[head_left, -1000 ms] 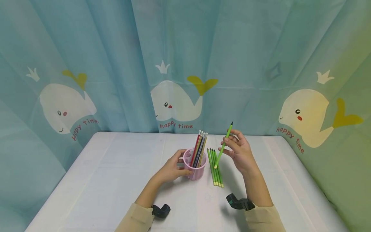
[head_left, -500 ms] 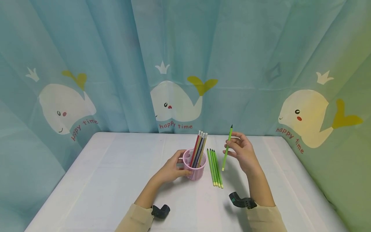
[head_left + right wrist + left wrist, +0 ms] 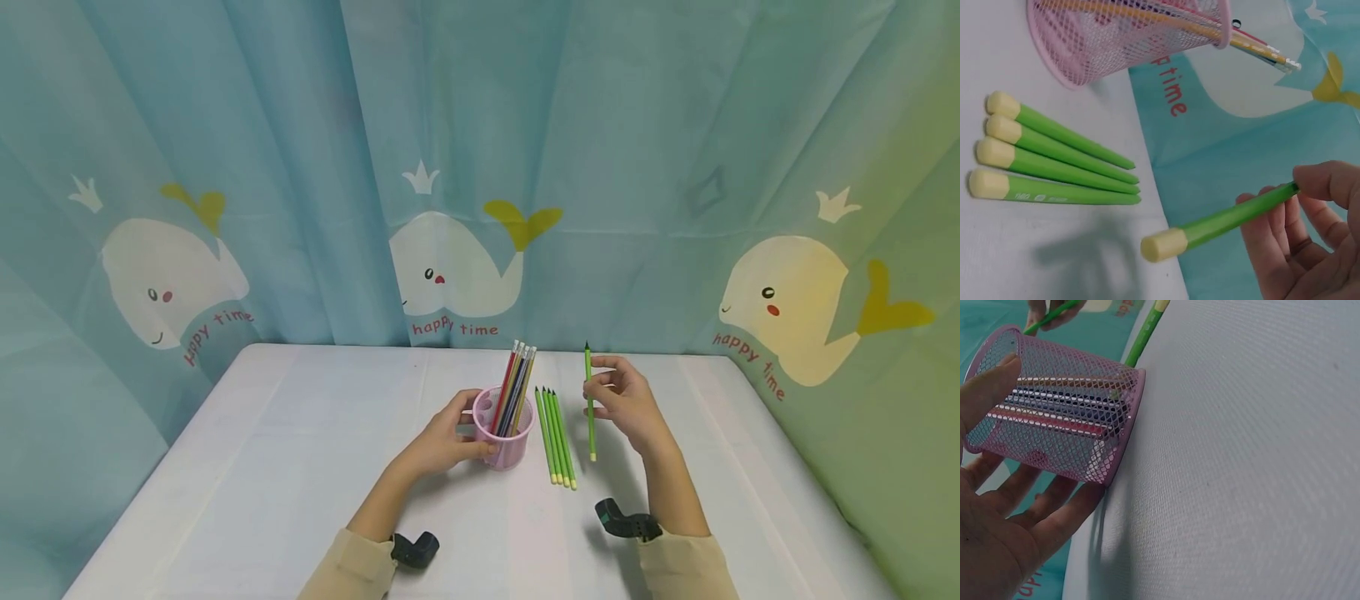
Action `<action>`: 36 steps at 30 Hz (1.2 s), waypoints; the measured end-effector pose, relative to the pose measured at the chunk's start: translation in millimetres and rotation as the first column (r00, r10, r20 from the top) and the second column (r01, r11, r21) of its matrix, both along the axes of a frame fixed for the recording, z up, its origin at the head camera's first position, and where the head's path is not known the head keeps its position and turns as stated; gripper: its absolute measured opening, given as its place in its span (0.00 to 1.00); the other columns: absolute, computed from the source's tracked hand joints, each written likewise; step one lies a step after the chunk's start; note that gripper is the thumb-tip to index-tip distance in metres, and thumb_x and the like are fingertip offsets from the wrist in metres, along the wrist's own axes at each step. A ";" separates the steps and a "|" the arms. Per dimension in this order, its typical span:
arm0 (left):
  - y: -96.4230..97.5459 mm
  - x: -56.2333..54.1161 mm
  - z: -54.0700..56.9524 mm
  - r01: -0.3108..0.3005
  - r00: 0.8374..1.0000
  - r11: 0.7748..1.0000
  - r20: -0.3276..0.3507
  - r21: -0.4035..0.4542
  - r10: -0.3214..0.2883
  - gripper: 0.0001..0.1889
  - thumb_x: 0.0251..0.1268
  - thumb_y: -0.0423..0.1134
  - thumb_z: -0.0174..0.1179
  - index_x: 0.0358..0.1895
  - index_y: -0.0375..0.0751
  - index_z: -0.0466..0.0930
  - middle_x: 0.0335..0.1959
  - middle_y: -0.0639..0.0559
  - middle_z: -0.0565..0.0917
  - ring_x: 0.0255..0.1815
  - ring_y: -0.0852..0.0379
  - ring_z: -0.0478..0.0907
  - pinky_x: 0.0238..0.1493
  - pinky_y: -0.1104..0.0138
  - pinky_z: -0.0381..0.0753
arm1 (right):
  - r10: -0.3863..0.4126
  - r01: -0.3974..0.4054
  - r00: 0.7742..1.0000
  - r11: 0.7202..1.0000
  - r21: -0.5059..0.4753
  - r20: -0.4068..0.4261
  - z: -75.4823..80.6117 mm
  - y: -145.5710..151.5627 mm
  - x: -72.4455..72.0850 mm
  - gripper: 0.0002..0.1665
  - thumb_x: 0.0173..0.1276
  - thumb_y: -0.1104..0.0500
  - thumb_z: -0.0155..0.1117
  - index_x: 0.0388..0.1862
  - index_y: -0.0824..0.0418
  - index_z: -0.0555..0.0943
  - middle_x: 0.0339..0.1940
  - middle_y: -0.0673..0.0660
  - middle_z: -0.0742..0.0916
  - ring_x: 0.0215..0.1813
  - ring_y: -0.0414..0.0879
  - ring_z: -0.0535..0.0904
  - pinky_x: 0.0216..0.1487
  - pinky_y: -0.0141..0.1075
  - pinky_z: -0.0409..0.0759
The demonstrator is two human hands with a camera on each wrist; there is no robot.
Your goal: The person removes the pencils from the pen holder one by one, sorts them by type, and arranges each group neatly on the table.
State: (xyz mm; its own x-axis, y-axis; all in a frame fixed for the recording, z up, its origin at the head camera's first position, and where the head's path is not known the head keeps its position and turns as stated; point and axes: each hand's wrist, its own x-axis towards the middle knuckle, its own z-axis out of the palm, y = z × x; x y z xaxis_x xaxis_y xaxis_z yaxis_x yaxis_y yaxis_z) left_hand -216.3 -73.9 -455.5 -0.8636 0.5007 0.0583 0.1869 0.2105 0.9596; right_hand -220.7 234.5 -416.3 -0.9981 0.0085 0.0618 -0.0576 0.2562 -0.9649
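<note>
My left hand (image 3: pixel 442 437) holds a pink mesh pencil cup (image 3: pixel 506 452) from its left side, thumb across the front. Several pencils (image 3: pixel 516 387) in red, dark and gold stand in the cup, leaning right. To the right of the cup, my right hand (image 3: pixel 630 406) pinches a green pencil (image 3: pixel 591 429) between thumb and fingers, dark tip up and cream end down. In the right wrist view that pencil's cream end (image 3: pixel 1164 245) appears off the table. Between cup and right hand, several green pencils (image 3: pixel 557 437) lie side by side, cream ends toward me.
A white-covered table (image 3: pixel 315 467) carries everything. Behind it hangs a blue-green curtain (image 3: pixel 637 150) with whale prints, close to the table's back edge. Each wrist wears a black camera mount, the left mount (image 3: pixel 416 550) and the right mount (image 3: pixel 626 521).
The right hand has shifted slightly right and lowered its green pencil, turning it from a slant to nearly in line with the lying pencils. The left hand and cup have stayed in place.
</note>
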 end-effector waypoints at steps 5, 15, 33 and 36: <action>0.2 0.7 0.7 -0.002 1.000 1.000 0.000 -0.005 0.002 0.41 0.57 0.35 0.73 0.72 0.41 0.60 0.69 0.40 0.70 0.67 0.38 0.72 0.61 0.48 0.79 | -0.044 0.041 0.998 0.997 0.067 0.049 -5.2 0.0 -1.8 0.23 0.71 0.63 0.59 0.64 0.65 0.72 0.43 0.61 0.81 0.43 0.46 0.83 0.41 0.40 0.87; 0.9 1.3 1.4 -0.004 1.000 1.000 -0.007 0.001 0.004 0.41 0.56 0.33 0.73 0.72 0.40 0.60 0.69 0.39 0.70 0.66 0.37 0.72 0.61 0.48 0.80 | -0.032 0.027 0.993 0.999 0.037 0.117 -16.4 -2.8 -8.3 0.25 0.69 0.65 0.59 0.64 0.69 0.72 0.42 0.59 0.82 0.40 0.46 0.81 0.37 0.37 0.86; 0.7 0.8 0.2 -0.005 1.000 1.000 -0.009 -0.006 0.005 0.41 0.56 0.34 0.73 0.72 0.40 0.60 0.69 0.40 0.71 0.66 0.38 0.72 0.61 0.49 0.80 | -0.093 0.063 0.979 0.985 0.161 0.183 -32.3 -10.8 -10.6 0.24 0.68 0.65 0.63 0.63 0.64 0.74 0.43 0.62 0.80 0.38 0.48 0.79 0.35 0.39 0.88; 1.0 1.2 1.1 -0.004 1.000 1.000 -0.011 -0.005 0.004 0.41 0.56 0.33 0.73 0.72 0.40 0.60 0.69 0.40 0.70 0.67 0.38 0.72 0.61 0.49 0.80 | -0.095 0.062 0.976 0.983 0.174 0.194 -33.9 -10.4 -10.9 0.25 0.68 0.65 0.63 0.64 0.65 0.74 0.43 0.62 0.80 0.38 0.48 0.78 0.36 0.40 0.88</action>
